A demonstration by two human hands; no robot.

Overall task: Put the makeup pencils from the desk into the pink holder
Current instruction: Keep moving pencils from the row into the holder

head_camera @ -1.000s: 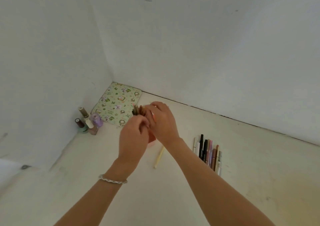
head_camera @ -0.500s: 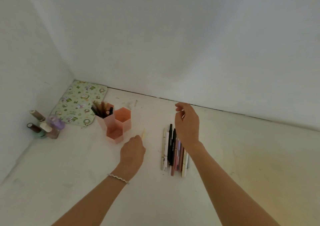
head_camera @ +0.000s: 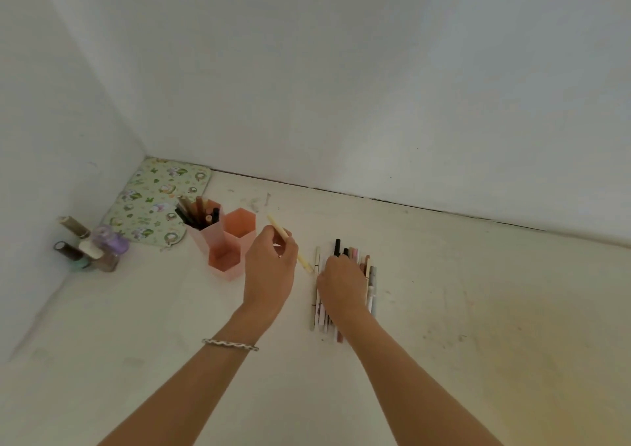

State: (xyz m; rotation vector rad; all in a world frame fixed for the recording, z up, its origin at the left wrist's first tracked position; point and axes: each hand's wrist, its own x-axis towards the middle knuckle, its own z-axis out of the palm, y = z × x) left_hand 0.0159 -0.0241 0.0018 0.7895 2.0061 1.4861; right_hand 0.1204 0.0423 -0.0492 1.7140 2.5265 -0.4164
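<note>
Left hand point(head_camera: 269, 268) pinches a cream pencil point(head_camera: 290, 242); right hand point(head_camera: 341, 283) presses the pencil row point(head_camera: 370, 285), grip unclear. Holder point(head_camera: 227, 241) at ten o'clock could tip if jabbed.

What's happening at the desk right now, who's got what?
A person is loading makeup pencils into the pink holder. The left hand holds a cream pencil beside the holder, not yet in. The right hand rests on the row of pencils lying on the desk. The holder's tallest cup already has several pencils; the other two look empty.
</note>
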